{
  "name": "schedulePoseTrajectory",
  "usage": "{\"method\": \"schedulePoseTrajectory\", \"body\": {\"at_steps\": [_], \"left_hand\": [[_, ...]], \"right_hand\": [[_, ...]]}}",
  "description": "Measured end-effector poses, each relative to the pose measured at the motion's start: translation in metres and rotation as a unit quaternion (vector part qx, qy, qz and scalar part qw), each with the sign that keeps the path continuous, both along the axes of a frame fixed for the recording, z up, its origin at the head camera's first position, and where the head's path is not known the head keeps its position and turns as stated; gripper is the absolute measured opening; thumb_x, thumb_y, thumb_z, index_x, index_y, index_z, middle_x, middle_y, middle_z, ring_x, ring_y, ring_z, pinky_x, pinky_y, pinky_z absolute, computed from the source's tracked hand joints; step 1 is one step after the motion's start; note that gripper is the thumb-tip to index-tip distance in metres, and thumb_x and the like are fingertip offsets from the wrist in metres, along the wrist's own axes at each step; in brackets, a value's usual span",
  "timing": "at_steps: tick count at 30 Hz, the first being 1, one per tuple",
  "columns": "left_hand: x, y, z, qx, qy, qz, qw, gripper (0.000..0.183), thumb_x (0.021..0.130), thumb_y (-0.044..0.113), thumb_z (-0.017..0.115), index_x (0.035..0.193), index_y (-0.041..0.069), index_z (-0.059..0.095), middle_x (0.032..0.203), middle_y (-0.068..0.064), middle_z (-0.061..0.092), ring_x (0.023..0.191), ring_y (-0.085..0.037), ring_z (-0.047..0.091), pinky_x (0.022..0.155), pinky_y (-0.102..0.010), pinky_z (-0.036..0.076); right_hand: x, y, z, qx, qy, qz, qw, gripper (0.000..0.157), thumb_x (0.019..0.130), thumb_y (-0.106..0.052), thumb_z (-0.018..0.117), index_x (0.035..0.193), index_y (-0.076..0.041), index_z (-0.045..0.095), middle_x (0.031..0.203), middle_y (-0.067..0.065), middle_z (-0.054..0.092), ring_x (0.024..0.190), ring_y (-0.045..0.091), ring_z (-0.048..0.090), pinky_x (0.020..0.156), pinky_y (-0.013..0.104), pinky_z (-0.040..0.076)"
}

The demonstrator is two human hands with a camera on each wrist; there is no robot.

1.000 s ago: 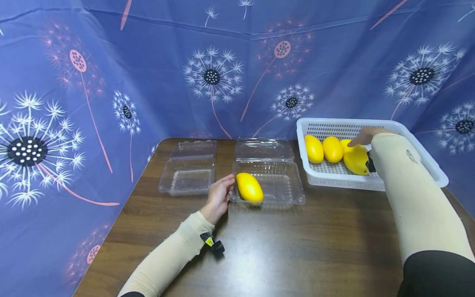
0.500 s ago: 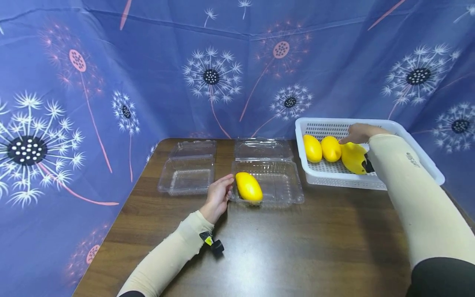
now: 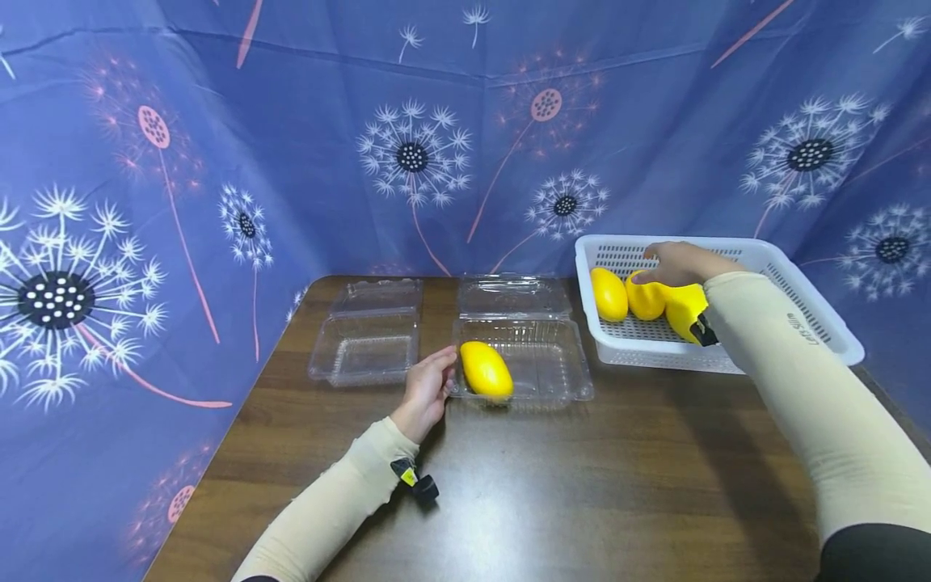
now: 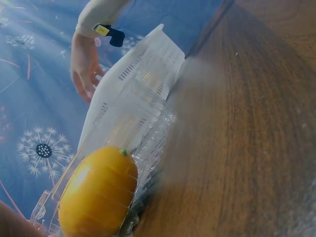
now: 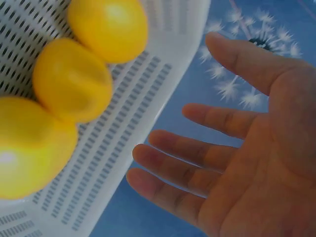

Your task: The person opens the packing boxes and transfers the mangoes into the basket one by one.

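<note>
My left hand [image 3: 425,392] holds the left edge of a clear plastic clamshell container [image 3: 545,360], which lies with its lid folded back. One yellow mango [image 3: 486,369] sits in its left part; the left wrist view shows a small green stem nub on that mango [image 4: 101,192]. Over the white perforated basket [image 3: 836,323] hovers my right hand [image 3: 680,263], its fingers spread and holding nothing. In the right wrist view the right hand [image 5: 256,168] is apart from three mangoes in the basket: one low [image 5: 29,148], one mid [image 5: 71,81], one high [image 5: 111,27].
A second clear clamshell container [image 3: 371,347] lies with its lid back on the left of the wooden table [image 3: 567,485]. A blue dandelion-print cloth [image 3: 291,121] hangs behind and at the sides. The basket's raised wall stands just right of the nearer container.
My right hand has moved left and slightly up over the basket, across the mangoes. The left hand stays at the container's edge. The view has shifted slightly.
</note>
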State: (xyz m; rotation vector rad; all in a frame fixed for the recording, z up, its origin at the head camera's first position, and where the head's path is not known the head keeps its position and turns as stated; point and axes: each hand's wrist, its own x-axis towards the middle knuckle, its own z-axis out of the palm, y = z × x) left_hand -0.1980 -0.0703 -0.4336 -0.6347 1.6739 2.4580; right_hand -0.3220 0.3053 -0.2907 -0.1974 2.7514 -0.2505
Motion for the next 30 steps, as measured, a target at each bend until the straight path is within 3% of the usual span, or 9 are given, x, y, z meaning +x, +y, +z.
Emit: {"method": "schedulePoseTrajectory", "body": {"at_steps": [12, 23, 30], "left_hand": [[0.001, 0.001, -0.001, -0.011, 0.004, 0.010, 0.9999, 0.038, 0.090, 0.004, 0.060, 0.127, -0.004, 0.059, 0.076, 0.007, 0.054, 0.063, -0.003, 0.045, 0.052, -0.011, 0.035], [0.004, 0.001, 0.000, 0.004, 0.006, 0.006, 1.0000, 0.038, 0.091, 0.002, 0.058, 0.128, -0.005, 0.058, 0.076, 0.005, 0.053, 0.058, -0.001, 0.043, 0.049, -0.009, 0.035], [0.003, 0.001, 0.001, 0.005, 0.000, 0.003, 1.0000, 0.038, 0.091, 0.003, 0.059, 0.128, -0.004, 0.059, 0.077, 0.005, 0.053, 0.059, -0.001, 0.044, 0.049, -0.009, 0.036]], "right_hand": [[0.017, -0.031, 0.004, -0.024, 0.053, 0.054, 0.997, 0.072, 0.094, -0.042, 0.060, 0.142, 0.007, 0.038, 0.143, 0.035, 0.041, 0.129, 0.053, 0.040, 0.106, 0.069, 0.032], [0.037, -0.048, 0.013, -0.072, 0.080, 0.070, 0.992, 0.070, 0.094, -0.043, 0.060, 0.143, 0.003, 0.039, 0.139, 0.034, 0.045, 0.127, 0.052, 0.044, 0.104, 0.067, 0.036], [0.044, -0.066, 0.008, -0.085, 0.109, 0.083, 0.987, 0.062, 0.094, -0.035, 0.062, 0.140, 0.002, 0.045, 0.135, 0.032, 0.051, 0.125, 0.047, 0.048, 0.104, 0.063, 0.039]]}}
